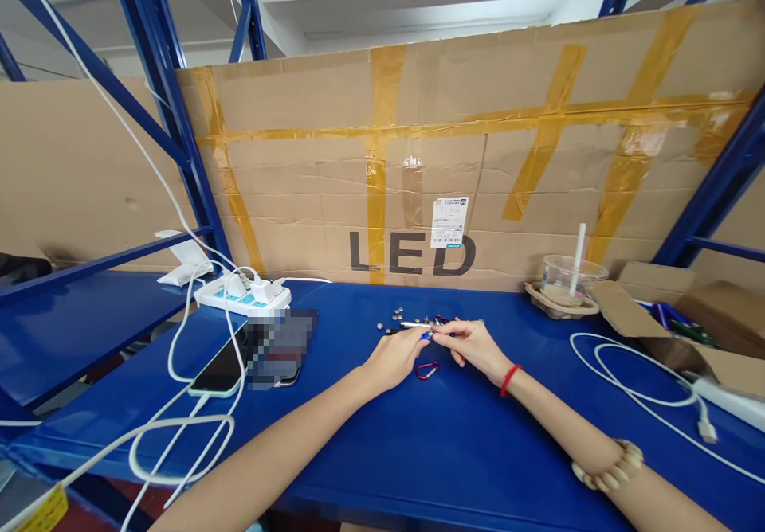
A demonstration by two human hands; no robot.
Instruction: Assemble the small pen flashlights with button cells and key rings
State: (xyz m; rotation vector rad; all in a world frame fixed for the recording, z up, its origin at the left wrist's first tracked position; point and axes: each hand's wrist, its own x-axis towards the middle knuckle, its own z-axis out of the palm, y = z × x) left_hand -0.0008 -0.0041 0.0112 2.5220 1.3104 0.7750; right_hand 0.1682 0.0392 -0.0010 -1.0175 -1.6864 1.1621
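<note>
My left hand (391, 361) and my right hand (475, 347) meet over the middle of the blue tabletop, both with fingers pinched. Between their fingertips is a small blue piece (426, 335), too small and covered to name its kind. Just beyond the fingers lies a thin silver rod (414, 325). A red carabiner (427, 370) rests on the table a little nearer to me, below the fingertips. Several small round metal parts (398, 314) are scattered behind my left hand. More small dark and red pieces (441, 320) sit behind the right fingers, partly hidden.
At left are a white power strip (242, 297), a phone (218, 369) and looping white cables. A plastic cup with a straw (570, 277), a coiled white cable (633, 389) and an open cardboard box (675, 349) are at right. A cardboard panel (311, 197) stands behind.
</note>
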